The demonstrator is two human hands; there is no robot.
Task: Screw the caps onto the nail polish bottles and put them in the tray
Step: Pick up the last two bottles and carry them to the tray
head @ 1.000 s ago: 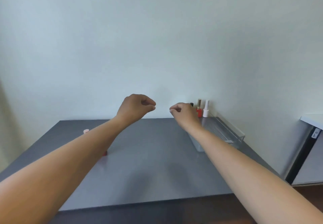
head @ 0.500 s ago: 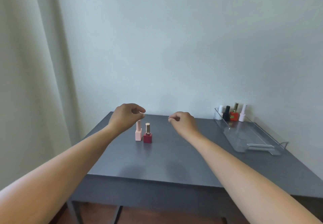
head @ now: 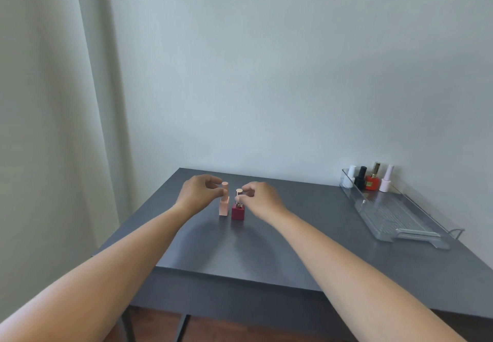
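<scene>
**Both hands at the caps of two nail polish bottles**

The left hand [head: 198,195] has thumb and forefinger pressed onto the tall cap of the pink bottle [head: 224,202], pinching it. The right hand [head: 262,199] does the same at the gold cap of the dark red bottle [head: 237,209], its fingertips [head: 241,198] closed around the cap just under the top. The pink bottle is slim and square, with a cap of the same pale colour; the red one is a short cube with a thin metallic cap. Both stand upright, just beside each other, near the back left part of the dark grey table [head: 266,248].

Well apart, at the right side of the table, lies a long clear plastic tray [head: 394,221]. At its far end four capped bottles stand in a row: a white bottle [head: 350,176], a black bottle [head: 360,177], an orange-red bottle [head: 373,179] with gold cap and a pale pink bottle [head: 386,179]. The rest of the tray is bare. Nothing stands between the hands and the tray. A pale curtain [head: 53,128] hangs at the left.
</scene>
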